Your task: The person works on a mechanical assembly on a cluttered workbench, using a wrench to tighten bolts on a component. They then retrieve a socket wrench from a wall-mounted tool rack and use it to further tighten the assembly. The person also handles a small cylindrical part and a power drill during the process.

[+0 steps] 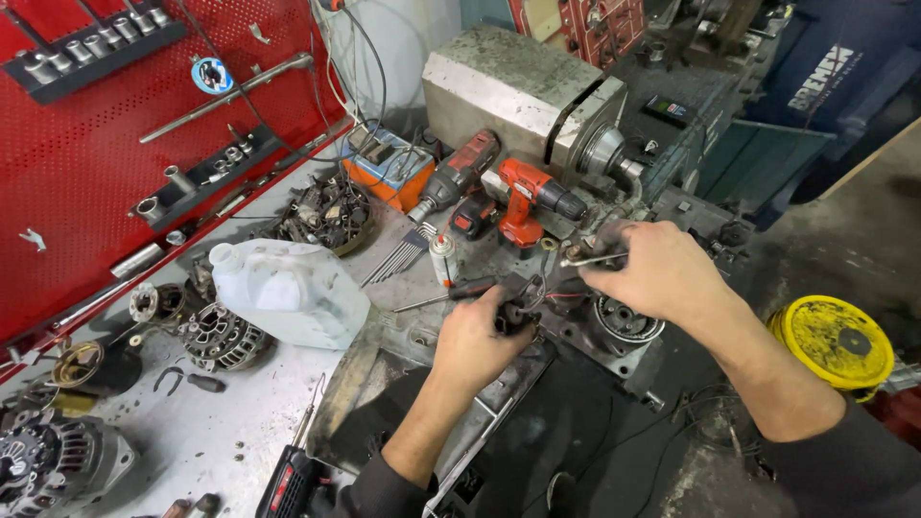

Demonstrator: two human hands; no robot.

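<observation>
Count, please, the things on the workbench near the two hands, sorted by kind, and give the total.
Red and black cordless power drills: 2
White translucent plastic jug: 1
Small spray can with red top: 1
Black-handled screwdriver: 1
Orange box-shaped meter: 1
Bare hands, left and right: 2
Total: 8

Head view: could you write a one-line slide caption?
Left hand grips a small dark part, right hand holds a metal wrench over a cluttered workbench.
</observation>
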